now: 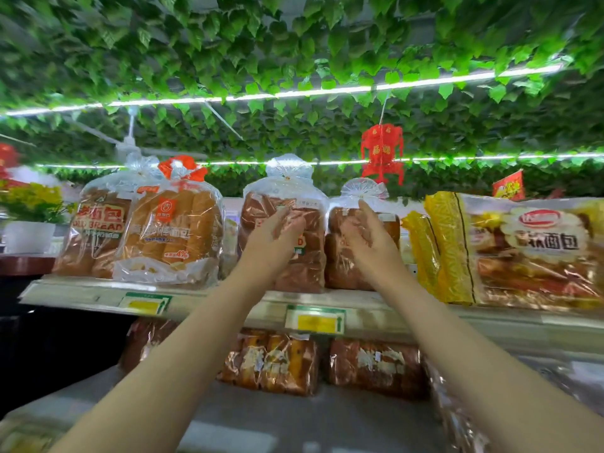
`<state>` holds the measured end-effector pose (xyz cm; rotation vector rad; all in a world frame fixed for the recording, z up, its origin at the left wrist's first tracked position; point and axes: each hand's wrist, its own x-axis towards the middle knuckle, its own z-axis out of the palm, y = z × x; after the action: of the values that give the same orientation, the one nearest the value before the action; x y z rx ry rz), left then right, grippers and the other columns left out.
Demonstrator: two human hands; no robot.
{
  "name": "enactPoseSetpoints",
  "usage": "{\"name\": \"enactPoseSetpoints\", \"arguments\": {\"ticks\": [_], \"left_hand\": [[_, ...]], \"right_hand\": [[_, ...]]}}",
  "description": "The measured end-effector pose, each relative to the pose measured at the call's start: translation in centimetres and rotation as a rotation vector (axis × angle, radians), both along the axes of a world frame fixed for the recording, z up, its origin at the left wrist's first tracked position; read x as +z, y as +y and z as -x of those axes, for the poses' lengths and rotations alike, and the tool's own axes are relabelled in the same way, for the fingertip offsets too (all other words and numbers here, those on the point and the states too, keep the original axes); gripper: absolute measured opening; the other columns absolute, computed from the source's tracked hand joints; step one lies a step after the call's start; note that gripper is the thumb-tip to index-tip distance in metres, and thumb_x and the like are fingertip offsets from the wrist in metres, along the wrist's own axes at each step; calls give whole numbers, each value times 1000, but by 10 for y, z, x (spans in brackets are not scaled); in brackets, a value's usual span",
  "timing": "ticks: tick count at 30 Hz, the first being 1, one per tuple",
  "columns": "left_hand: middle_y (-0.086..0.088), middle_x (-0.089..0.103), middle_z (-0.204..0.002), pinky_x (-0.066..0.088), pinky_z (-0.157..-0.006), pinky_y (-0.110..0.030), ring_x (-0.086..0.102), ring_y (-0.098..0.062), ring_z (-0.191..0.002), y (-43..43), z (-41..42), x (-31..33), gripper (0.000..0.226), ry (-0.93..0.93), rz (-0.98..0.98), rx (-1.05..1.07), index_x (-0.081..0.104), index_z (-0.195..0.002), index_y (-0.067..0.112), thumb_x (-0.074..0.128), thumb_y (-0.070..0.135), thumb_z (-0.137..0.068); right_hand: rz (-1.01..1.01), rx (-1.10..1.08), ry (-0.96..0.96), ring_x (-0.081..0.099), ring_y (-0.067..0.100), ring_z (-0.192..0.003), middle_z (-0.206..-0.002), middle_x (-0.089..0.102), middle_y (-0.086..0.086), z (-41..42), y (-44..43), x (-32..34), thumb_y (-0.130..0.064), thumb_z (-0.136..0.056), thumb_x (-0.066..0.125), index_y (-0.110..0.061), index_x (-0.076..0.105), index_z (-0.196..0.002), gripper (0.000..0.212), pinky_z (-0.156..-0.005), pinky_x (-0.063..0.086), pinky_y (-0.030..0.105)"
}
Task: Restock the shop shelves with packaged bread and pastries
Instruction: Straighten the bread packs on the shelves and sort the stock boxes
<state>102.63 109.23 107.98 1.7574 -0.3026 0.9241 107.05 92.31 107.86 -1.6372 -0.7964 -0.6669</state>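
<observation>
Two dark brown loaves in clear tied bags stand side by side on the top shelf point(228, 302). My left hand point(274, 233) rests with relaxed fingers on the front of the left loaf point(304, 266). My right hand point(366, 233) lies with straight fingers against the front of the right loaf point(389, 223). Neither hand curls round a bag. Left of them stand a golden loaf with an orange label point(170, 237) and an "Old Bread" bag point(94, 230).
A large yellow-edged bread pack point(523, 253) lies at the right of the top shelf. The lower shelf holds several wrapped loaves point(271, 364). Price tags point(315, 322) sit on the shelf edge. Green leaves and a red lantern point(382, 152) hang overhead.
</observation>
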Motion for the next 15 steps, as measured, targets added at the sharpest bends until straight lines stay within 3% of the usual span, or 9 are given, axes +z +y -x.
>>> {"name": "enactPoseSetpoints", "arguments": {"ticks": [2,6,10,15], "left_hand": [[13,44,-138,40,-84,-21,43,-8,-121,-22,13,-4,52,8,129,-90,42,-146,39,53,50,-97],[11,43,-151,33,-102,-32,40,-11,-134,-49,31,-21,49,-11,266,-172,50,-138,40,59,53,-92],[9,47,-148,32,-110,-35,43,-12,-132,-63,56,-38,49,-34,315,-187,52,-133,41,65,52,-88],[7,56,-139,40,-105,-29,52,-15,-128,-80,92,-61,38,-37,390,-147,53,-130,36,59,43,-93]], "right_hand": [[-54,38,25,35,7,-139,-156,32,-11,11,-15,-2,-45,-101,46,-37,22,-154,59,-109,34,29],[-137,175,69,35,-5,-122,-154,34,-13,35,-44,-12,-42,-102,45,-34,25,-155,57,-95,32,20],[-194,265,106,37,-5,-123,-155,34,-14,53,-62,-27,-37,-102,48,-35,30,-153,54,-102,33,24],[-211,328,118,39,-3,-129,-147,39,-18,82,-80,-52,-38,-102,48,-36,34,-151,51,-110,35,26]]}}
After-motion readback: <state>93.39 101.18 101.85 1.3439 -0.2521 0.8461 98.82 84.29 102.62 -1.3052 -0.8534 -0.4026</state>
